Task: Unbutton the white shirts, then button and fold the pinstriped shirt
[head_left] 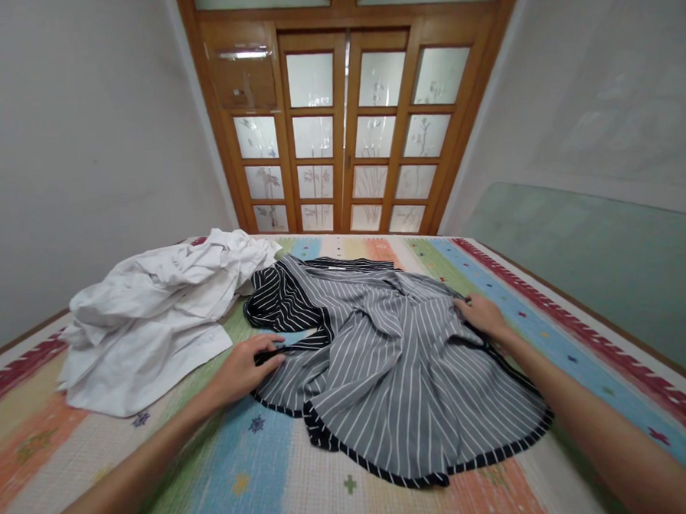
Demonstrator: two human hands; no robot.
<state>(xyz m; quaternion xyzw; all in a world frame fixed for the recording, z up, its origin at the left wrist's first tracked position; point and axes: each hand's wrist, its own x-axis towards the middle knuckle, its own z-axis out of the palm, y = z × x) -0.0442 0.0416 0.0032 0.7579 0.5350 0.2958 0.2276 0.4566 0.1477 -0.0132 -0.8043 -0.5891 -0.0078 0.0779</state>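
Observation:
A striped blouse (406,361), grey inside with white lines and black striped trim, lies spread and wrinkled before me. It seems to be inside out, its wide hem towards me. My left hand (245,368) pinches the fabric at its left side, near the black striped sleeve (281,298). On the opposite edge, my right hand (479,313) grips the cloth between thumb and fingers. The fingertips of both hands are partly hidden by the fabric.
A crumpled white garment (156,313) lies left of the blouse. Beneath both is a colourful striped bed cover (233,477). Walls stand on both sides, with a pale green panel (596,267) at the right. Wooden glass-paned doors (343,134) close off the far end.

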